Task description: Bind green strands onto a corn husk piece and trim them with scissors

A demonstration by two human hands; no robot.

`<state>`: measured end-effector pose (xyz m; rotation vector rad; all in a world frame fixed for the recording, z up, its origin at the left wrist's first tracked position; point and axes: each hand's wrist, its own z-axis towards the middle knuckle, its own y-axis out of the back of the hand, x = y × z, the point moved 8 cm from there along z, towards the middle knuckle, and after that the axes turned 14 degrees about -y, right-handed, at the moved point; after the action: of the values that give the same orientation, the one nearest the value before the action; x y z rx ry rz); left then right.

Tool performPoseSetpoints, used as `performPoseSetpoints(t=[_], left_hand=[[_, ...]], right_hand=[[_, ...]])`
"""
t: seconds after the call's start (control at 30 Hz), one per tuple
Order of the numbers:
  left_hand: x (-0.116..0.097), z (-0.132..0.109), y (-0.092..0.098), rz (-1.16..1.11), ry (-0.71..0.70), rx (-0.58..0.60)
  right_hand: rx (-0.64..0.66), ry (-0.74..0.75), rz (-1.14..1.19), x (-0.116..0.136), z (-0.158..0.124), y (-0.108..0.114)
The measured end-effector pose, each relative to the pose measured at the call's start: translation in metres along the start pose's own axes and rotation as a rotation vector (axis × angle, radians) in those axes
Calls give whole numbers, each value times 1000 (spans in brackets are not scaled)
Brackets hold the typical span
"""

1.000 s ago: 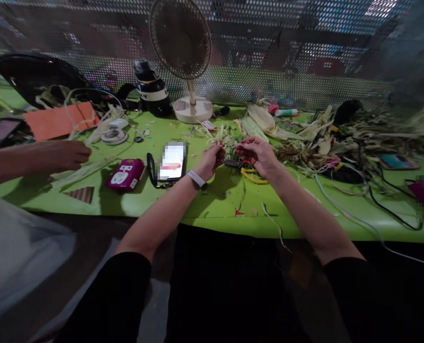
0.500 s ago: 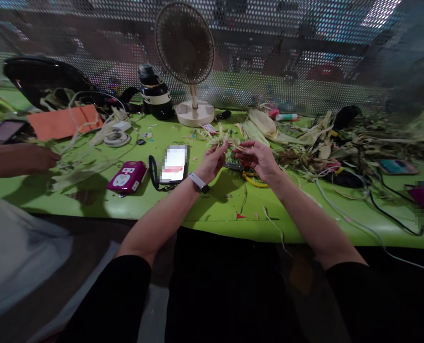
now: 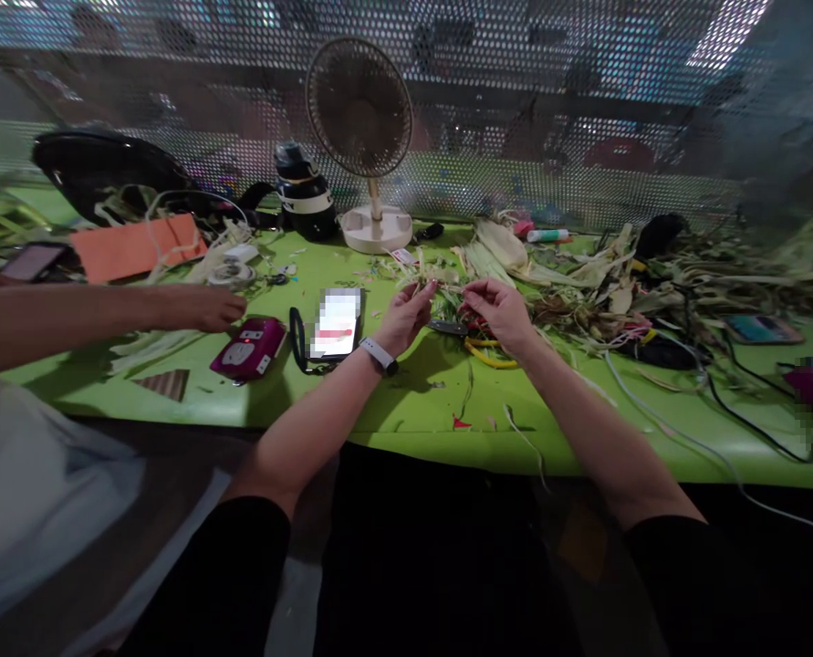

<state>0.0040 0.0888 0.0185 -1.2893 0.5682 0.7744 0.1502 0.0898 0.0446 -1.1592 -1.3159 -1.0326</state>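
Over the green table (image 3: 406,411), my left hand (image 3: 406,319) is closed in a pinch on a thin pale strip of husk (image 3: 449,282). My right hand (image 3: 502,315) has thumb and fingertips pinched together at the strip's other side; the exact grip is small and hard to see. Just below and between the hands lies a cutting tool with a dark head (image 3: 447,326) and a red-and-yellow handle (image 3: 492,356). Pale leafy husks (image 3: 502,251) are heaped behind and to the right of my right hand. A phone (image 3: 338,321) with a lit screen lies left of my left wrist.
A fan (image 3: 377,228) and a dark bottle (image 3: 305,196) stand at the back before a perforated metal screen (image 3: 481,119). A co-worker's hand (image 3: 207,307) reaches in from the left, above a purple power block (image 3: 250,351). White and black cables (image 3: 659,415) trail at right.
The co-worker's hand has moved right, towards the purple block. My hands stay at nearly the same spot, with the right fingers drawn closer together. The view has tipped slightly upward.
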Motion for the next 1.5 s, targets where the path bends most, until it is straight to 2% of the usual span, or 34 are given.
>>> performPoseSetpoints(t=[0.27,0.53,0.83,1.03,1.33,1.5], left_hand=[[-2,3,8,-28,4,-93],[0,4,12,-81,55,-130],[20,-12,-5,-142,203,-48],[32,-15,4,-73,288,-131],[29,-18,-4,-92,298,-91],[31,-13,2,-89,281,-89]], right_hand=[[69,-46,37,-6,5,-1],[127,-137,244,-15,4,-8],[168,-278,488,-37,5,-20],[218,-378,516,-52,3,-32],[241,-401,450,-55,-4,-42],[205,-355,530,-46,-4,-38]])
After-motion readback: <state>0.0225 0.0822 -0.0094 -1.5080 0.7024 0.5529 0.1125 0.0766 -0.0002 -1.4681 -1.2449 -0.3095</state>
